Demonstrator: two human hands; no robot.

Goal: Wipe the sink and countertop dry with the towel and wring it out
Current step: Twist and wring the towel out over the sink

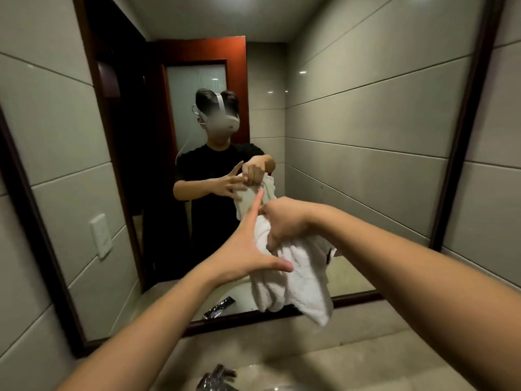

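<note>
Towel held up before the mirror

My right hand (282, 224) grips the bunched, crumpled white towel (293, 280), which hangs above the countertop (352, 345); my left hand (251, 249) is splayed wide beside it.

One towel (296, 277), two hands (245, 249) (bare), probably one faucet (217, 378)
</note>
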